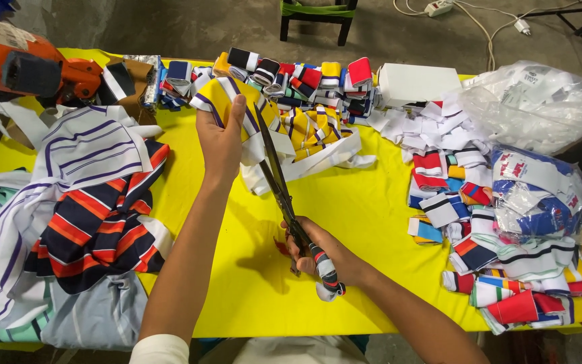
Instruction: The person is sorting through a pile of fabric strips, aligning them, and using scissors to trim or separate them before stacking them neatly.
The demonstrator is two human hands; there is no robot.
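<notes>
My left hand grips a yellow knitted strip with purple and white stripes, lifted above the yellow table. More of that strip trails in folds to the right onto the table. My right hand holds large scissors by cloth-wrapped handles. The blades point up and away, open around the strip just right of my left thumb.
Striped fabric pieces pile at the left. Folded coloured collar bands line the far edge, more heap at the right beside plastic bags. A white box and an orange machine sit at the back.
</notes>
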